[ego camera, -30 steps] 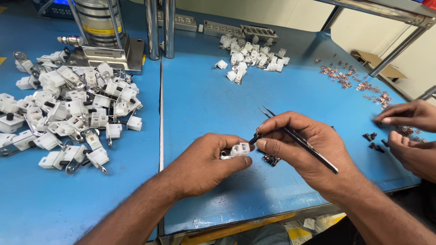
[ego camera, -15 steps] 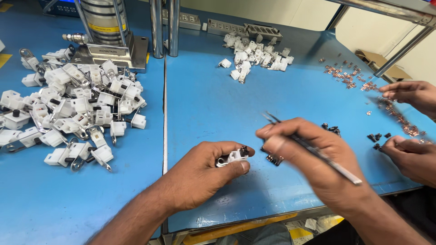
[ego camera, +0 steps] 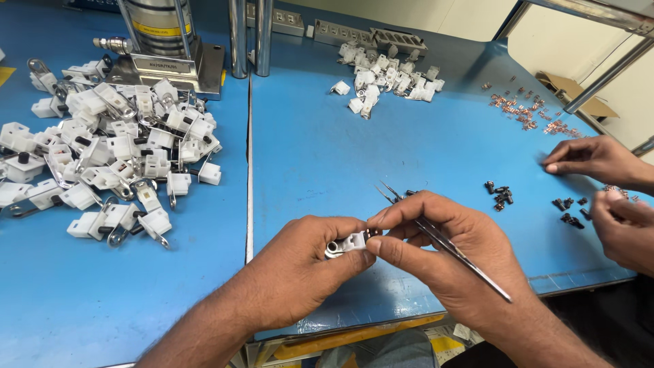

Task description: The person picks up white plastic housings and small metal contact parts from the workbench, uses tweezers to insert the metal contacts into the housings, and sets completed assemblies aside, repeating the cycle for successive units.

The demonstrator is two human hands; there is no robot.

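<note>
My left hand [ego camera: 296, 272] pinches a small white plastic part [ego camera: 349, 242] with a metal ring at its left end, held just above the blue table [ego camera: 381, 150]. My right hand [ego camera: 449, 252] touches the part's right end with thumb and forefinger while gripping slim metal tweezers [ego camera: 446, 245] that lie across its fingers, tips pointing up-left. Both hands meet near the table's front edge.
A large heap of white parts with metal clips [ego camera: 109, 157] lies at the left. A smaller pile of white pieces [ego camera: 385, 71] sits at the back, copper bits [ego camera: 528, 112] at the right, black screws [ego camera: 501, 194] near another person's hands [ego camera: 599, 160]. A metal press [ego camera: 163, 41] stands behind.
My right hand has come back to the white part and now pinches its end. The view has shifted slightly right. The other person's hands have moved nearer the black screws.
</note>
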